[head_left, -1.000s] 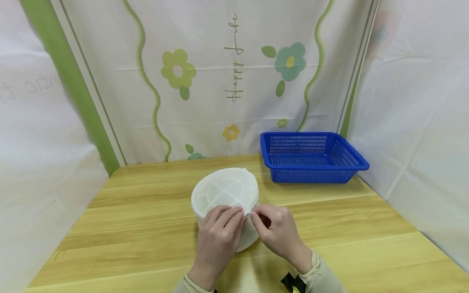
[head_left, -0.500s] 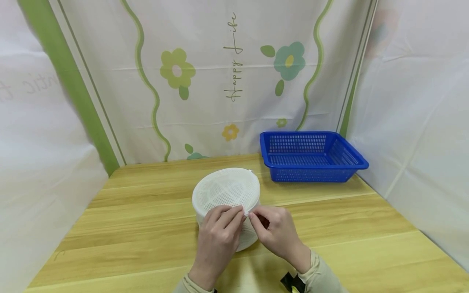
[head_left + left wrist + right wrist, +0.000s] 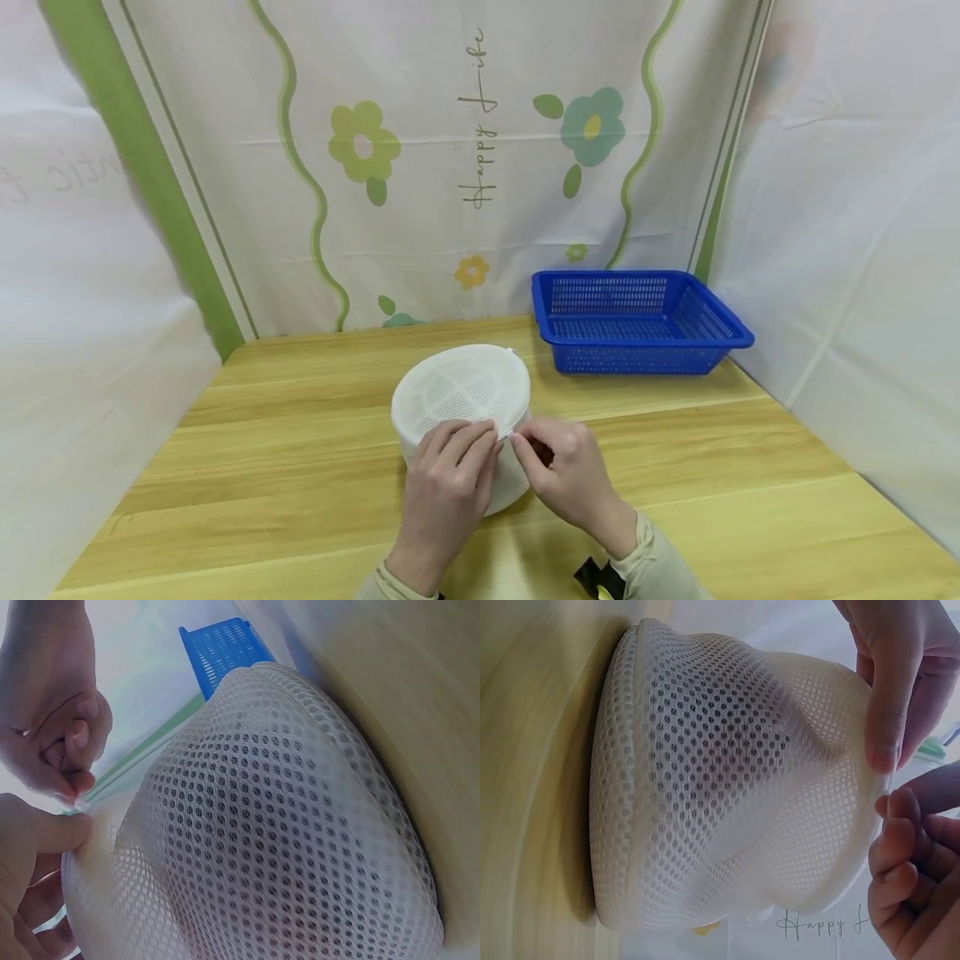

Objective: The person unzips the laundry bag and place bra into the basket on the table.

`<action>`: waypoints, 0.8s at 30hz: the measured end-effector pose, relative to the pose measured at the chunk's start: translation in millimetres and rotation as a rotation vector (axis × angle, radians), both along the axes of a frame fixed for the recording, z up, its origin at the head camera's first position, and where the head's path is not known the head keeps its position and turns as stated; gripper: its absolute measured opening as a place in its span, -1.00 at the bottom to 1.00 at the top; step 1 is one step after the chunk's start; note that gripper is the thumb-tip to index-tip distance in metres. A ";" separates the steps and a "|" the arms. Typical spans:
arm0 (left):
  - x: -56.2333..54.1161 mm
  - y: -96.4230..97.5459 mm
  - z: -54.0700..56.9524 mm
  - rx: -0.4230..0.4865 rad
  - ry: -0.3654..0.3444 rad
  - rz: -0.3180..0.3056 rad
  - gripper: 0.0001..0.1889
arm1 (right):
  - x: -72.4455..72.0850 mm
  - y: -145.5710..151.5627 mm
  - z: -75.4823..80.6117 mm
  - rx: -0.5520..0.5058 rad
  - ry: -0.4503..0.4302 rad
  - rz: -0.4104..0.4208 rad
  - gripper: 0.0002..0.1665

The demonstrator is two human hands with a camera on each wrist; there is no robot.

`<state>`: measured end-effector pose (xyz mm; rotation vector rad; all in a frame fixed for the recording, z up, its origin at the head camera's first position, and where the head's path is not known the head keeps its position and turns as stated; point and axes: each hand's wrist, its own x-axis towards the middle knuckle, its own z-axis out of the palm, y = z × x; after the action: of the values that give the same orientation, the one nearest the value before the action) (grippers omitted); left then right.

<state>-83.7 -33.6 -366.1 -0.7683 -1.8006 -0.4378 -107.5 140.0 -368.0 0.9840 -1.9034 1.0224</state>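
A round white mesh laundry bag (image 3: pixel 461 387) stands upright on the wooden table, its top panel tilted towards me. My left hand (image 3: pixel 450 483) grips the near part of its top rim, the thumb against the side and the fingers over the top. Close on its right, my right hand (image 3: pixel 570 471) pinches a small zipper pull at that rim, the other fingers curled in. Seen from the right wrist, the mesh side wall (image 3: pixel 705 750) is dented and creased. A darker patch shows through the mesh; what it is I cannot tell.
A blue plastic basket (image 3: pixel 622 357) with slotted walls stands at the back right of the table (image 3: pixel 285 467). White printed curtains (image 3: pixel 480 83) enclose the back and both sides. A black and yellow item (image 3: pixel 600 577) is by the right sleeve.
The bag's top has turned slightly under the hands, its small tab shifting a little to the right. Both hands keep nearly the same place and hold at the near rim.
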 end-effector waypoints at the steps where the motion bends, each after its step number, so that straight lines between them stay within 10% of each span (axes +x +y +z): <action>1: 0.3 0.1 -0.3 0.001 -0.011 -0.001 -0.84 | 0.4 -0.4 0.1 0.005 0.006 0.022 -0.80; 24: 0.1 -0.4 0.0 -0.029 0.021 0.026 -0.71 | 1.8 -1.3 0.0 -0.001 -0.004 -0.057 -0.78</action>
<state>-83.6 -34.0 -366.1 -0.7667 -1.7991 -0.3862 -105.7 138.7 -368.1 0.9221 -1.9227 0.9931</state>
